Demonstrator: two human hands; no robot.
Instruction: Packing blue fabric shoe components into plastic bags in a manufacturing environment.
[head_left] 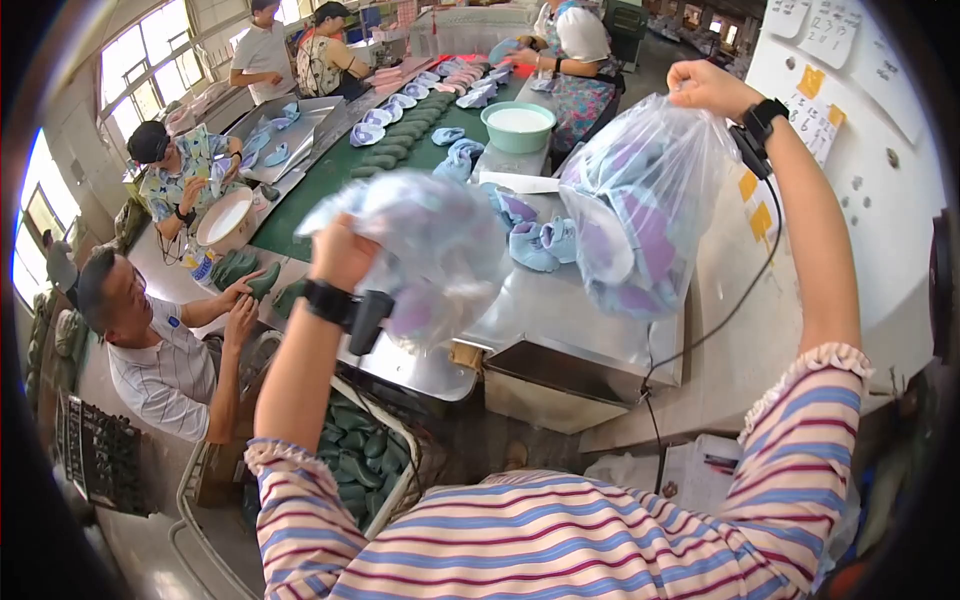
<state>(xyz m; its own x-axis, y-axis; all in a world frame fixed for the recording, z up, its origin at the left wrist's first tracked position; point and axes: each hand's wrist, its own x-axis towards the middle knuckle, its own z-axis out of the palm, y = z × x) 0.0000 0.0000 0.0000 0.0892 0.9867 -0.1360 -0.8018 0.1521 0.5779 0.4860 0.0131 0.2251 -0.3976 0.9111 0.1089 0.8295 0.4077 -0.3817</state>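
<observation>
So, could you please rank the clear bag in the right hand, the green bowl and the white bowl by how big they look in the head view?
1. Clear bag, held up by the right hand; largest, though nearest the camera.
2. and 3. Green bowl and white bowl look alike; unsure.

Bright daylight pours in through the windows on the left, blown out white; the steel table shines with glare, the nearer plastic bag is motion-blurred, and edges bend into a dark rim
</observation>
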